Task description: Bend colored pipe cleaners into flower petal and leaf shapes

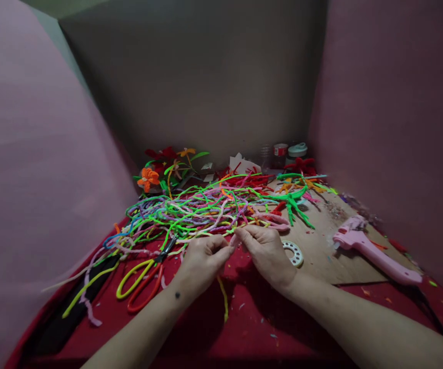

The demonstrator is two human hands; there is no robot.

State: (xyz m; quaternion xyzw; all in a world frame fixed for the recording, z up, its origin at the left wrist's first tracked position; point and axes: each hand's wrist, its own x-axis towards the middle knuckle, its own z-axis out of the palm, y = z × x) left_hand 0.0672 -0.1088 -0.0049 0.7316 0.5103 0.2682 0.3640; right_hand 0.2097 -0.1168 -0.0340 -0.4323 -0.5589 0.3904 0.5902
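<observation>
My left hand and my right hand meet over the red cloth, both closed in a pinch. Between their fingertips is a short stretch of pale pink pipe cleaner; most of it is hidden by the fingers. A yellow pipe cleaner hangs or lies below my left hand, its upper end out of sight. Just beyond both hands spreads a tangled heap of colourful pipe cleaners. Scissors with yellow and red handles lie left of my left hand. A white ring with holes sits beside my right wrist.
A pink glue gun rests on a cardboard sheet at the right. Pipe-cleaner flowers stand at the back left. Jars are at the back right. Pink panels flank the red cloth.
</observation>
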